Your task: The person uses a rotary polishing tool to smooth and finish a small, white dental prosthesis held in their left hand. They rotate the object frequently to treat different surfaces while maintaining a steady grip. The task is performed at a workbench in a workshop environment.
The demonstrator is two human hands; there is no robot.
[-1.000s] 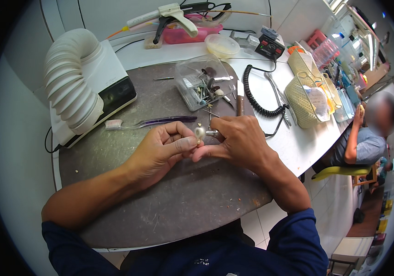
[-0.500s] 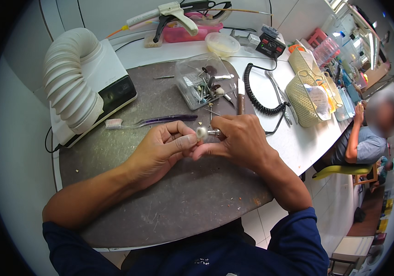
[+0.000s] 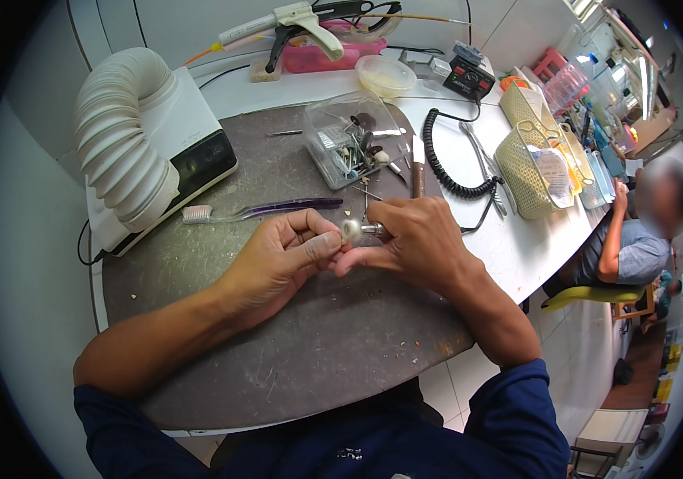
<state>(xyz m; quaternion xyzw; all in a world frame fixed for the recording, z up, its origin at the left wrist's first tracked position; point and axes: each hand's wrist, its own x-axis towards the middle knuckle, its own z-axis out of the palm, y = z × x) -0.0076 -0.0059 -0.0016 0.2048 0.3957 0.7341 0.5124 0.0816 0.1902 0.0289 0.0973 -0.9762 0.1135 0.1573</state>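
Observation:
In my right hand [image 3: 423, 241] is a metal rotary handpiece [image 3: 373, 229], fingers wrapped round its body and thumb stretched toward my left fingertips. A round white polishing wheel [image 3: 350, 229], slightly blurred, sits on its tip. My left hand [image 3: 287, 249] is closed in a pinch right beside the wheel. Whatever lies between its thumb and fingers is tiny and mostly hidden; I cannot make it out. Beyond my left hand lies a toothbrush [image 3: 266, 209] with a purple handle. A clear plastic box [image 3: 329, 168] of burs and polishing tips stands just past both hands.
A white machine [image 3: 202, 120] with a ribbed hose [image 3: 110, 120] stands at left. To the right are a coiled black cord [image 3: 437, 168], a small control box [image 3: 469, 78], metal tweezers [image 3: 481, 160] and woven baskets [image 3: 521, 180]. Another person [image 3: 645, 247] sits farther right.
My hands stay almost exactly in place, with the wheel still at my left fingertips. The seated person's raised hand and head have shifted slightly.

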